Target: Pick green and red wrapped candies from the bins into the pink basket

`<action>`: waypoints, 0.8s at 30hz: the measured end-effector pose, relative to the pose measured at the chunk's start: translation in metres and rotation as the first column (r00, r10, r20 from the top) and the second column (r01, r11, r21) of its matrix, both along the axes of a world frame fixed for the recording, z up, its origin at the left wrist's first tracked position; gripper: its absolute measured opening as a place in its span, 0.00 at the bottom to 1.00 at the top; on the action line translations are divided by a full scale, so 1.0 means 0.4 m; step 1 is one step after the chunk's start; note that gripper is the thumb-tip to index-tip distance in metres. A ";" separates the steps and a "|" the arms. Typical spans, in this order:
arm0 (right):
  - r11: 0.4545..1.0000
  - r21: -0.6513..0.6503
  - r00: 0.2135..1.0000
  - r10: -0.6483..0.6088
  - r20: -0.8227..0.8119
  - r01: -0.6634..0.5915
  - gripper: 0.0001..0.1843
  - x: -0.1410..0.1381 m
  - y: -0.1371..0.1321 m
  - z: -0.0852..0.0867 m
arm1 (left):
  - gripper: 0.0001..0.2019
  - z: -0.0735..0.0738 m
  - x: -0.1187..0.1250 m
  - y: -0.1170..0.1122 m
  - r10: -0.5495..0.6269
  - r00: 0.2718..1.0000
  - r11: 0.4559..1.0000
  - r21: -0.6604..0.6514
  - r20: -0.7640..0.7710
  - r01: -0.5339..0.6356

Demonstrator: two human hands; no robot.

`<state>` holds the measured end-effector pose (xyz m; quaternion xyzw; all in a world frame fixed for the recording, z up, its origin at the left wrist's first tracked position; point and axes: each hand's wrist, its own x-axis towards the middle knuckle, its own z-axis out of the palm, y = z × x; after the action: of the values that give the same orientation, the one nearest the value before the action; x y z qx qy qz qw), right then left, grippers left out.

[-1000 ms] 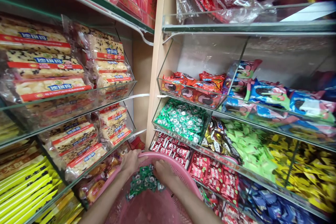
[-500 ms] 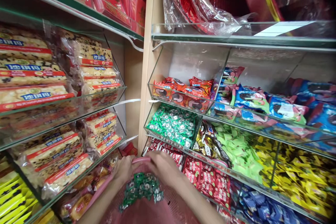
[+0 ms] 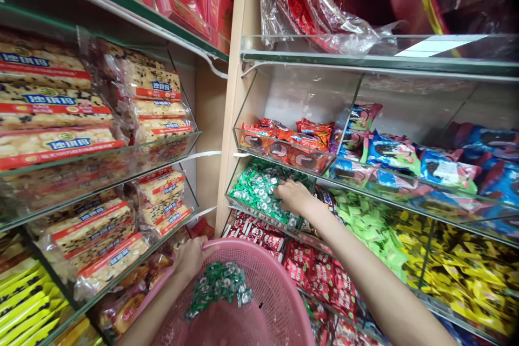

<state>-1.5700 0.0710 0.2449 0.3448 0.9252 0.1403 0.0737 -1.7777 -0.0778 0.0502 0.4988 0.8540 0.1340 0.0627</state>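
Observation:
My left hand (image 3: 191,255) is closed around the rim of a pink perforated plastic basket (image 3: 279,281), at its far left side. A heap of green-wrapped candies (image 3: 221,285) lies inside the basket. Beyond it, my right hand (image 3: 295,195) reaches into a clear shelf bin (image 3: 231,200) filled with loose candies in the same green wrappers (image 3: 259,186). Its fingers are curled down on the candies and look closed on some, with the fingertips partly hidden.
Packs of sachima (image 3: 68,100) line the left shelves. To the right are bins of light green packets (image 3: 368,227), yellow packets (image 3: 466,259) and blue-pink packets (image 3: 391,148). Red packets (image 3: 312,275) lie below. A wooden post (image 3: 231,97) and glass shelf edges border the bins.
My right hand has left the basket rim and moved up and forward into the bin of green-wrapped candies. My left hand stays on the rim. The view has shifted slightly.

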 end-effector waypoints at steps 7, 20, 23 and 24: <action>0.996 -0.058 0.991 -0.068 0.113 0.074 0.16 -0.024 0.001 0.006 | 0.26 0.004 -0.007 -0.007 0.033 0.999 0.999 -0.035 -0.032 -0.034; 0.982 -0.121 0.951 0.101 -0.293 -0.142 0.13 0.002 -0.062 0.017 | 0.26 0.005 -0.011 0.003 0.031 0.999 0.999 -0.033 -0.026 -0.032; 0.923 -0.289 0.934 0.158 -0.322 -0.255 0.13 -0.034 -0.128 -0.083 | 0.25 0.004 -0.011 0.009 0.026 0.999 0.999 -0.029 -0.024 -0.027; 0.903 -0.340 0.947 0.173 -0.270 -0.261 0.14 -0.051 -0.147 -0.131 | 0.25 0.002 -0.011 0.010 0.030 0.999 0.999 -0.028 -0.021 -0.030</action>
<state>-1.5904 0.0124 0.1924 0.2328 0.9698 -0.0712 0.0123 -1.7822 -0.0739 0.0511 0.4864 0.8638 0.1176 0.0588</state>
